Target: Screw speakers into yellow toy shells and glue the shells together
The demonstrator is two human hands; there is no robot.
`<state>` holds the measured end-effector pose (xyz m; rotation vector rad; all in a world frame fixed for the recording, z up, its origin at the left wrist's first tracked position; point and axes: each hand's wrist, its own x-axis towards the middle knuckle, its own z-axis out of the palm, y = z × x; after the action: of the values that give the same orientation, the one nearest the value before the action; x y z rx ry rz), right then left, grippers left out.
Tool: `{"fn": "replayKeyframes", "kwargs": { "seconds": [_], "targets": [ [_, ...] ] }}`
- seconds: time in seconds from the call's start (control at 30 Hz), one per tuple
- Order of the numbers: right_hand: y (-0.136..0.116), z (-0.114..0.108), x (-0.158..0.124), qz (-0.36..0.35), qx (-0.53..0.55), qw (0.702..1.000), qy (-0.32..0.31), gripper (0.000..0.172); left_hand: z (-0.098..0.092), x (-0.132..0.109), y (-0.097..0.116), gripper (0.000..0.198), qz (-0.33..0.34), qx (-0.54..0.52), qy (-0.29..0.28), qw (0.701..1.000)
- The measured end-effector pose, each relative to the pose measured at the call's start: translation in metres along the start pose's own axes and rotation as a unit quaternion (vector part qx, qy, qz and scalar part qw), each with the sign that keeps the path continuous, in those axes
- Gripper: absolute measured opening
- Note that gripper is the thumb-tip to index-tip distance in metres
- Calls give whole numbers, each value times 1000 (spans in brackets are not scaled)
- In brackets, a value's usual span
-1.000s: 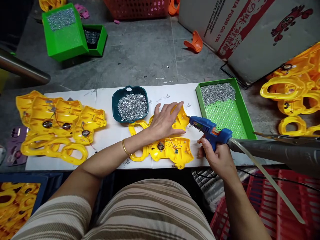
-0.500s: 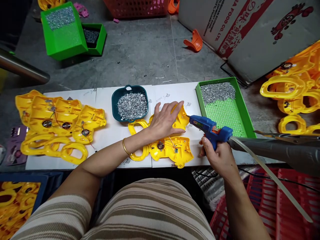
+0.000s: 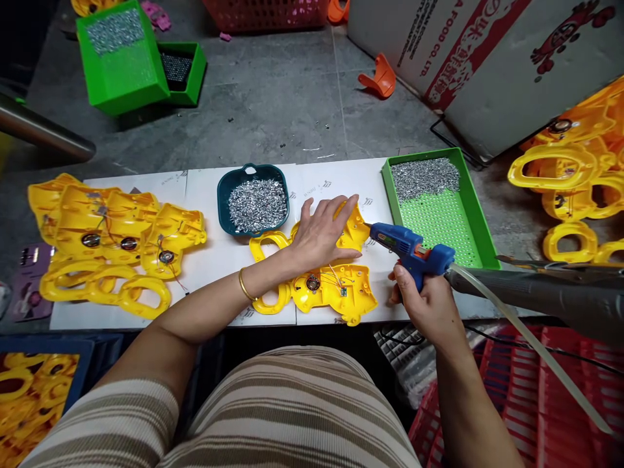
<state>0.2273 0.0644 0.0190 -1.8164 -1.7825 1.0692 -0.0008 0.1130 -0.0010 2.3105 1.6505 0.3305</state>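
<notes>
My right hand (image 3: 429, 305) is wrapped round the grip of a blue hot glue gun (image 3: 407, 250), with a long clear glue stick (image 3: 531, 344) trailing from its back. The nozzle points left, at the right edge of a yellow plastic shell (image 3: 358, 229). Over that shell lies my left hand (image 3: 324, 231), fingers spread, covering much of it. Just below, a second yellow shell (image 3: 331, 292) rests hollow side up, with a round speaker (image 3: 312, 282), thin wires and a small circuit board (image 3: 344, 292) inside. Yellow ring-shaped pieces (image 3: 268, 305) sit left of the shells, partly behind my forearm.
A dark teal tray of small screws (image 3: 256, 205) and a green tray (image 3: 468, 227) with more stand on the white-covered board. More yellow shells (image 3: 112, 224) are at left. A grey pole (image 3: 526, 289) juts in from the right. Behind stands a large carton (image 3: 468, 65).
Both hands and the glue gun hold almost the same place. The whole view has shifted very slightly.
</notes>
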Motion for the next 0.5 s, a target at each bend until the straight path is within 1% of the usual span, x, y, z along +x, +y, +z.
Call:
{"fn": "replayKeyframes", "kwargs": {
  "seconds": [0.1, 0.2, 0.3, 0.4, 0.43, 0.47, 0.5],
  "targets": [
    [-2, 1, -4, 3, -1, 1000, -7, 47, 0, 0, 0, 95, -1, -5, 4, 1000],
    [-2, 0, -15, -5, 9, 999, -32, 45, 3, 0, -1, 95, -5, -3, 10, 1000],
    [7, -6, -41, -28, 57, 997, -44, 38, 6, 0, -3, 95, 1, -1, 20, 1000],
    [31, -21, -78, -48, 171, 981, -81, 39, 8, -3, -4, 96, 5, 0, 25, 1000],
    [42, -27, -92, -52, 216, 972, -78, 42, 9, -4, -5, 96, 5, 2, 25, 1000],
    [53, -33, -106, -57, 259, 963, -51, 46, 10, -5, -5, 96, 5, 3, 23, 1000],
    [66, -38, -120, -60, 295, 954, 3, 50, 10, -6, -5, 96, 3, 5, 23, 1000]
  ]
}}
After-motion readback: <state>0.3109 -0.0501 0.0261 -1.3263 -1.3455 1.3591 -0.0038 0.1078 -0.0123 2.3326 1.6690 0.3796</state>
